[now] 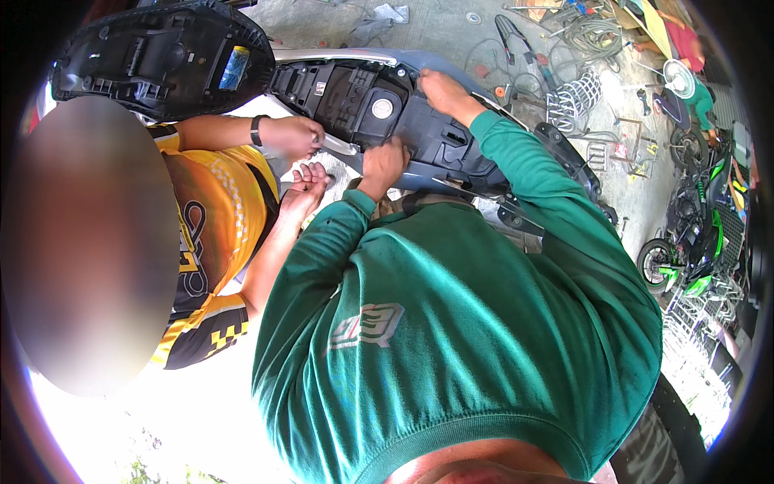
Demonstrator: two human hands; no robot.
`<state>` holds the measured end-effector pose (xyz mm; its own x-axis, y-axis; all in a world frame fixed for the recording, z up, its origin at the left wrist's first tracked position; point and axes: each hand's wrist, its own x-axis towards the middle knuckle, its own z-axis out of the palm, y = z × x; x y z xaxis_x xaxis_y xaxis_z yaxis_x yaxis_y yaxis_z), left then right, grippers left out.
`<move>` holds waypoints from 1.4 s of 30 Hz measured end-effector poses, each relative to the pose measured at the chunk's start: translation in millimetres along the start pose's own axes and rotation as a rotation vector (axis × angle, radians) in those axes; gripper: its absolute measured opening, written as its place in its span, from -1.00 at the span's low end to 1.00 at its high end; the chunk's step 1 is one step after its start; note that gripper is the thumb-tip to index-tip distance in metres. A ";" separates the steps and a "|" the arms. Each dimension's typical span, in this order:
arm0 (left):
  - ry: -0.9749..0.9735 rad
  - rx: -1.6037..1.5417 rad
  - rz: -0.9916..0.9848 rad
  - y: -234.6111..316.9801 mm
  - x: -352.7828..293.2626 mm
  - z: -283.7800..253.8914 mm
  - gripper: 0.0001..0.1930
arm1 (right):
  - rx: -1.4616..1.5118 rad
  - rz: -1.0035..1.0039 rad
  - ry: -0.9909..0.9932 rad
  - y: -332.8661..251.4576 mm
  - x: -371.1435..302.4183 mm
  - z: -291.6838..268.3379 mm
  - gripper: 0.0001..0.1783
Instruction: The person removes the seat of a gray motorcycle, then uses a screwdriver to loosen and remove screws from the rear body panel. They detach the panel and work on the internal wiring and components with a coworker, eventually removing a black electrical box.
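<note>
Below me is a scooter body with its underseat compartment [347,97] uncovered, black plastic inside. Its raised black seat [153,60] stands at the left, underside showing. My left hand [385,165] is curled at the body's near edge, slightly blurred; what its fingers hold is hidden. At the far side, my right hand [447,95] has its fingers closed on the edge of the grey-blue side panel [431,60]. A co-worker's hand [294,137], wearing a wristband, is by a pale strip [340,146] beside my left hand; their other hand [306,185] is lower.
A co-worker in a yellow and black shirt [222,202] stands close on the left. Coiled hoses [597,40], a wire basket [574,98] and loose parts lie on the concrete floor at the far right. A black and green motorcycle [705,218] stands farther right, near another person in green [701,101].
</note>
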<state>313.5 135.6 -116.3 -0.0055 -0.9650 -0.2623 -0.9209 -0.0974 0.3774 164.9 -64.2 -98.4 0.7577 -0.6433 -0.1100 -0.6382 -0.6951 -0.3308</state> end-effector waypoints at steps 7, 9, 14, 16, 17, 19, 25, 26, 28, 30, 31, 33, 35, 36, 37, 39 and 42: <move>-0.010 -0.007 -0.172 9.8 3.7 4.3 -0.58 | 0.011 -0.008 0.019 -3.8 -3.0 -1.3 -0.87; 0.041 0.049 -0.154 12.3 0.5 5.5 -0.59 | 0.018 0.074 0.103 -10.7 -4.6 -2.5 -0.85; 0.170 0.235 0.087 7.6 -6.6 5.6 -0.65 | -0.109 0.249 -0.118 -14.6 2.0 -13.1 -0.76; 0.078 0.224 0.108 3.2 -5.8 4.6 -0.65 | -0.143 0.248 -0.233 -13.8 2.8 -13.5 -0.74; 0.045 0.190 0.096 1.0 -4.1 4.1 -0.65 | -0.165 0.232 -0.238 -13.3 2.0 -12.7 -0.74; -0.021 0.119 0.059 -2.2 -1.3 3.9 -0.64 | -0.183 0.210 -0.173 -15.4 0.2 -8.1 -0.74; 0.012 0.120 -0.032 4.6 2.3 12.7 -0.65 | -0.102 0.149 -0.008 -14.1 -4.7 -7.5 -0.75; 0.107 0.142 0.001 6.1 -0.6 14.6 -0.65 | -0.091 0.161 -0.034 -13.9 -5.1 -8.8 -0.75; 0.181 0.171 0.055 6.5 -4.5 16.6 -0.67 | -0.068 0.194 -0.081 -13.1 -1.5 -11.3 -0.75; 0.144 0.172 0.103 3.9 -6.2 16.9 -0.71 | -0.042 0.230 -0.122 -14.0 3.2 -11.0 -0.75; 0.149 0.167 0.107 1.3 -6.0 16.3 -0.70 | -0.040 0.235 -0.113 -15.0 4.8 -9.7 -0.76; 0.070 0.110 0.064 -2.9 -1.9 14.7 -0.68 | -0.035 0.257 -0.093 -16.7 6.3 -5.9 -0.78; 0.040 0.042 0.006 -3.7 2.8 14.1 -0.65 | -0.087 0.194 -0.049 -18.1 4.2 -0.4 -0.79; 0.054 0.005 -0.031 -2.5 5.3 14.3 -0.63 | -0.118 0.169 -0.027 -17.5 4.0 1.8 -0.79; 0.048 -0.043 -0.064 -1.4 8.0 13.9 -0.61 | -0.105 0.155 -0.028 -16.1 4.7 3.0 -0.78; 0.020 -0.061 -0.137 1.0 11.4 13.1 -0.60 | -0.085 0.126 -0.040 -11.8 4.9 5.2 -0.78; -0.066 -0.041 -0.168 2.8 15.6 10.3 -0.64 | -0.018 0.079 -0.030 -2.4 7.9 5.8 -0.78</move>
<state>306.8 122.8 -128.5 0.1204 -0.9164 -0.3818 -0.8942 -0.2672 0.3592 173.3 -65.8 -103.8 0.7082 -0.6868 -0.1637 -0.6986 -0.6481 -0.3030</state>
